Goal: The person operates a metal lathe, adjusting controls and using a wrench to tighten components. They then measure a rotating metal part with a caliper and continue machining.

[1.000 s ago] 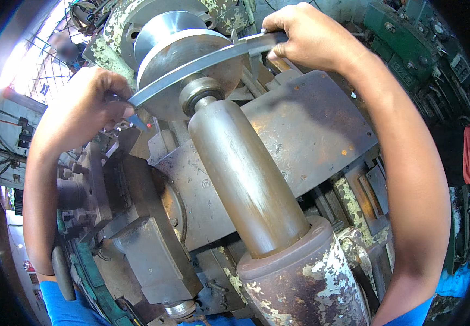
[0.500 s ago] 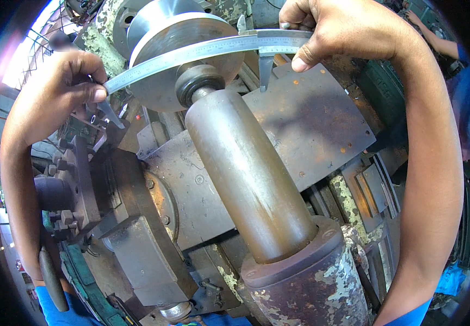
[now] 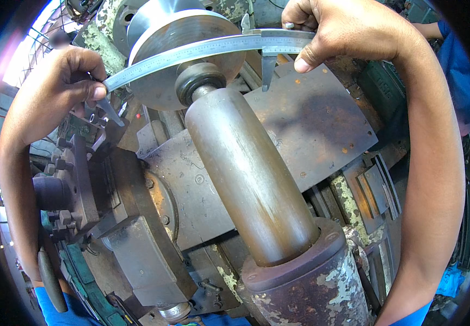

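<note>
A long steel vernier caliper [image 3: 191, 52] spans the face of a round metal disc [image 3: 161, 89] mounted on the lathe. My left hand [image 3: 72, 79] pinches the caliper's left end beside its fixed jaw, which points down. The other end, with the sliding jaw [image 3: 268, 70], is between the thumb and fingers of my right hand [image 3: 327, 32]. Below the caliper's beam, a dark rounded centre [image 3: 197, 84] meets the disc's middle. Whether the jaws touch the disc's rim I cannot tell.
The tailstock's thick steel quill [image 3: 251, 174] runs from its chipped-paint housing [image 3: 305, 288] toward the disc. A tool post with bolts [image 3: 85, 185] stands left, and a flat carriage plate [image 3: 316, 125] lies beneath. At the right edge is another person in blue [image 3: 460, 76].
The caliper's right end and my right hand have shifted very slightly right. The other person at the right edge has moved; their forearm shows less.
</note>
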The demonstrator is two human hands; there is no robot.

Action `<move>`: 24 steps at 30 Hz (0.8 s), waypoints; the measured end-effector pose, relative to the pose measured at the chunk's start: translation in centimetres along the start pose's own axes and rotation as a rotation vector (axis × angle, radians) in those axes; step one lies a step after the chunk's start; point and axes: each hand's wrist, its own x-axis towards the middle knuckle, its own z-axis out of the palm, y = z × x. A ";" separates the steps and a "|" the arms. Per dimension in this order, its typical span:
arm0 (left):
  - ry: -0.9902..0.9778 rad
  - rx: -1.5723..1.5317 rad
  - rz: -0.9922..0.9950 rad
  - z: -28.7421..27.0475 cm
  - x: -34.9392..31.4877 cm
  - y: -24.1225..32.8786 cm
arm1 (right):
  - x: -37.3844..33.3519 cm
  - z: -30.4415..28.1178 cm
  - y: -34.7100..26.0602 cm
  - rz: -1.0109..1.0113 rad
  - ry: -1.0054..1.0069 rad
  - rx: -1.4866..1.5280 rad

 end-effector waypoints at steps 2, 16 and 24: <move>0.007 0.004 -0.001 0.0 0.0 0.0 | 0.2 -0.2 -0.2 0.034 -0.029 0.000; 0.001 -0.030 0.017 0.1 0.1 -0.1 | 0.5 -0.3 -0.4 0.088 -0.081 0.003; 0.002 -0.007 0.018 0.1 0.1 0.1 | 0.2 -0.1 0.1 0.023 -0.070 0.005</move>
